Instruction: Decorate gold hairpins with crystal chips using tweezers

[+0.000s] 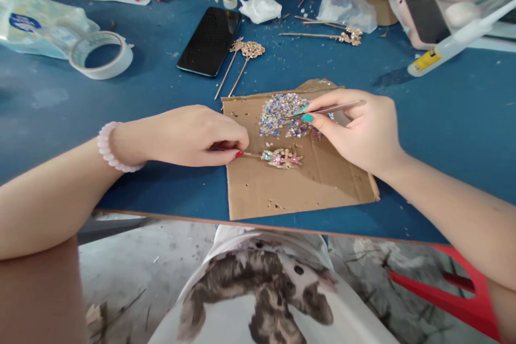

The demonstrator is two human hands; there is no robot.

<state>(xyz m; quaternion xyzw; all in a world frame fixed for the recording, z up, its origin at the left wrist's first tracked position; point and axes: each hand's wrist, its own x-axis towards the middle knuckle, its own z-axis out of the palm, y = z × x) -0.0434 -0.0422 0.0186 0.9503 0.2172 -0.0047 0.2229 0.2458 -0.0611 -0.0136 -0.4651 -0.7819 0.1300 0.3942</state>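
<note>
While the left hand point(197, 137) pinches the thin stem of a gold-coloured metal hairpin point(282, 158), its beaded head over a brown cardboard sheet point(258, 193), the right hand point(363, 126) grips slim silver tweezers point(336, 109) at tiny multicoloured stones point(276, 115). Too hard a squeeze could flick stones away — one beaded hairpin, one pair of tweezers, one sheet, stones too many to count.

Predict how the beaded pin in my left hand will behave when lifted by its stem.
The beaded pin will probably feel head-heavy, since its beads bunch at one end. Its stem, pinched in the left hand, looks thin and metallic, so likely stiff. Being small and crowded, the beads might come loose if knocked.
</note>
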